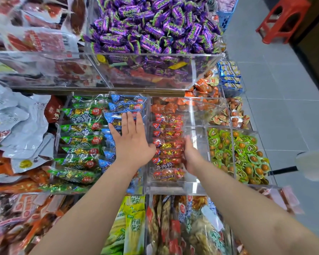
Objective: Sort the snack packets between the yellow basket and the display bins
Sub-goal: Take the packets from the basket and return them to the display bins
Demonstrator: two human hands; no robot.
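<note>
Clear display bins (193, 115): left hand (132, 139) flat, released, on blue packets (125, 104); right hand (191, 155) at right ends of crosswise red packets (167, 135), grip unclear.

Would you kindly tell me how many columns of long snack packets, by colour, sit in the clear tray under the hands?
green long foil snack packets: 1 column
blue long foil snack packets: 1 column
red long foil snack packets: 1 column
Total: 3 columns
</note>
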